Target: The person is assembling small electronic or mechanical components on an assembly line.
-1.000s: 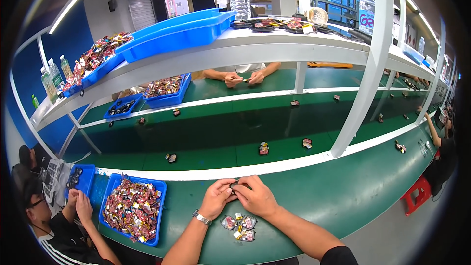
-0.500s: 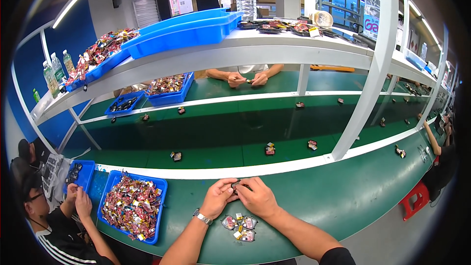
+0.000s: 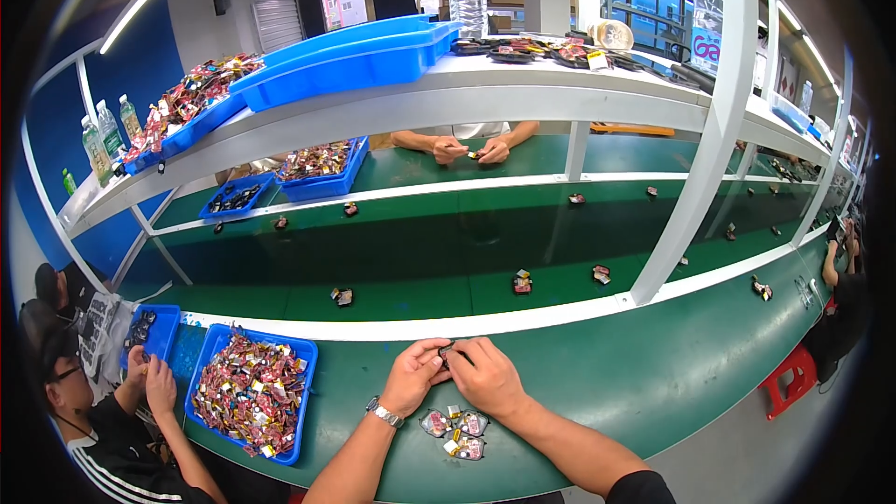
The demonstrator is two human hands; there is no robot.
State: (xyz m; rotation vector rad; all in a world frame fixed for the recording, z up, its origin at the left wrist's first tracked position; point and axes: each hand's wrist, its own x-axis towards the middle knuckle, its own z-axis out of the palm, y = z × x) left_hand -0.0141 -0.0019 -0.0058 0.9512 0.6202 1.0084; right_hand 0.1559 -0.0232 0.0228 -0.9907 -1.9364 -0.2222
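Watching from afar through the head camera, I am taking the heaped blue bin (image 3: 309, 383) as my landmark. To its right, over the green bench (image 3: 635, 373), the left hand (image 3: 411, 381) is pinching a small dark piece (image 3: 447, 353) between thumb and fingertips, and the right hand (image 3: 487, 377) is gripping the same piece from its other side. Both sets of fingers are covering most of it, so I am not managing to tell how finished it is; since neither hand is letting go, I am judging it to be mid-step.

Also right of the bin, nearer the person than the hands, a cluster of clear-and-red units (image 3: 469, 449) with white and yellow tabs is lying on the bench, three by my count. They are either done or waiting their turn; I cannot tell which.

Inside the bin, loose red parts (image 3: 250, 392) are mounding high, so I am reckoning that plenty is remaining. Beyond the bin and to its right, small units (image 3: 522, 282) are sitting spaced out on the dark green strip (image 3: 429, 291); I am guessing these are passed-on pieces. Left of the bin, a co-worker's hands (image 3: 161, 386) are working beside a smaller blue tray (image 3: 170, 317).
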